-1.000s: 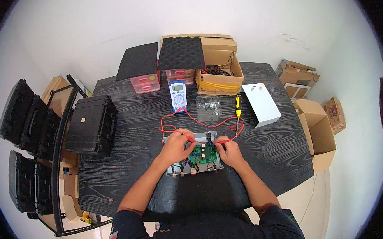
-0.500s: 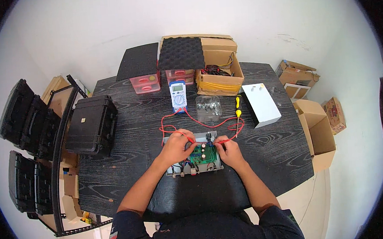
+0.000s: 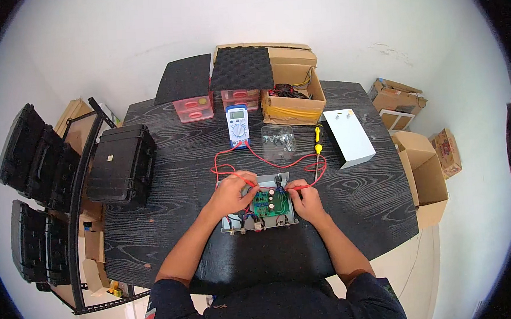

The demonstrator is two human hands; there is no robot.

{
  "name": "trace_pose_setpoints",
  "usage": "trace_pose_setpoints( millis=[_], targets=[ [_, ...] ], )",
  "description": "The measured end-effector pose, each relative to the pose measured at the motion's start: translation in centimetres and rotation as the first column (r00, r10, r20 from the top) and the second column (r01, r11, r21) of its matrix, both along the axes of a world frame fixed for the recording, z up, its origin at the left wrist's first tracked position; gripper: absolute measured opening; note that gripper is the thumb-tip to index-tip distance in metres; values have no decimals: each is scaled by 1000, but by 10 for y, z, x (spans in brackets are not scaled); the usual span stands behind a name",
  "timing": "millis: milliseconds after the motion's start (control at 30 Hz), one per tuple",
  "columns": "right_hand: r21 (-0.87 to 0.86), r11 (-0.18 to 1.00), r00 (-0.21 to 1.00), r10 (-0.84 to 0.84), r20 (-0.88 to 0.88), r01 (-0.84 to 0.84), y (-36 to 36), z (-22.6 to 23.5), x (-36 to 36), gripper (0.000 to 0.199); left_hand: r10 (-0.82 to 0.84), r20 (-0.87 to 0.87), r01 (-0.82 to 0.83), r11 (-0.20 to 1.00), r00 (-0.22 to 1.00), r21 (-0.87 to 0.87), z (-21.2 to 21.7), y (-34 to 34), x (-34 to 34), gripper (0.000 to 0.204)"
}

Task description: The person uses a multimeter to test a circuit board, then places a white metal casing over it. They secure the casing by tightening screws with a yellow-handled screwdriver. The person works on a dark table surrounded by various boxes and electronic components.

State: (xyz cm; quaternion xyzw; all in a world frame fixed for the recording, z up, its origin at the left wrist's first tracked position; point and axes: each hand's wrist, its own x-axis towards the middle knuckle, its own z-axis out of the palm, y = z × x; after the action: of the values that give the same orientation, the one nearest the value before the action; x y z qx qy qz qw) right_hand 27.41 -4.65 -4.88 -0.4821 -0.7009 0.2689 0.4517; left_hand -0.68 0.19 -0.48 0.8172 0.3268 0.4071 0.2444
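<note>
Probing was the step in hand. The left hand [image 3: 232,191] pinched a red probe [image 3: 242,179], fingers closed on it, over the green board [image 3: 271,202] in its grey tray on the worktop [image 3: 168,165]. The right hand [image 3: 305,198] gripped the other probe beside the board. The next move likely called for steady tips and a glance at the meter [image 3: 237,125]. Nothing visibly differed from a second earlier.

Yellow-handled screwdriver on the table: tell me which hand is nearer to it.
Right. The right hand rests at the circuit board's right edge, below and slightly left of the yellow-handled screwdriver. The left hand sits across the board, farther away.
</note>
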Motion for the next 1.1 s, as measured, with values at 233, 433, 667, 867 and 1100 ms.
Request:
trace_pose_setpoints(
  millis=[233,433,667,867,1100],
  targets=[
    [58,998,1000,20,8,-20,2,-1,-1,10,-43,-34,43,999,998,-2,-2,5,-6,14],
    [15,1000,998,13,63,-14,0,5,0,11,-34,-46,34,999,998,-2,7,1,-4,14],
    [51,999,998,9,59,-12,0,5,-1,12,-41,-53,40,999,998,-27,5,1,-5,14],
    [72,997,994,8,112,-17,0,6,-1,9,-47,-83,45,999,995,-20,7,2,-5,14],
    [26,1000,996,8,88,-10,-1,10,-3,10,-48,-92,49,999,995,12,8,1,-5,14]
  ],
)
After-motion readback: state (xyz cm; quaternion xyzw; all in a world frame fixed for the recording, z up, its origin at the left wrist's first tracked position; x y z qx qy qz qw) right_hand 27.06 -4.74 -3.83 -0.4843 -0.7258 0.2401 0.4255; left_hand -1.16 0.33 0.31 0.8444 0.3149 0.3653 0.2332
